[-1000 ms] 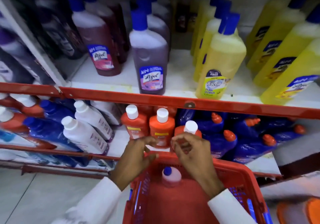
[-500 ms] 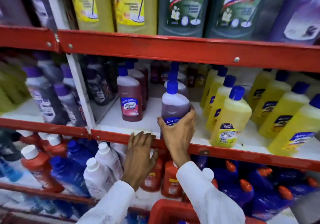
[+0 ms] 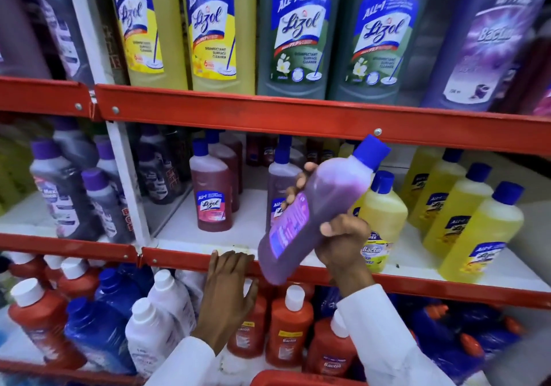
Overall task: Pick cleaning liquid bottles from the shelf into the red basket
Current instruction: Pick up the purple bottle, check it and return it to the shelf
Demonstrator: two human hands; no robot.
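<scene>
Purple bottle (image 3: 313,210) tilts in the right hand's (image 3: 343,242) grip; left hand (image 3: 229,290) spread on shelf edge (image 3: 185,262).

Purple bottle (image 3: 310,215) with blue cap, red shelf rails (image 3: 298,117), yellow bottles (image 3: 480,230), red basket (image 3: 298,379), white sleeves (image 3: 387,341)

Only a sliver of the red basket (image 3: 301,379) clears the bottom edge of the frame, its contents out of sight. The tall bottles (image 3: 298,34) on the top shelf are cropped at the shoulders, caps unseen. The purple bottle (image 3: 310,215) in the right hand (image 3: 346,242) hides a shelved bottle's label, and left-edge labels blur beyond reading.
</scene>
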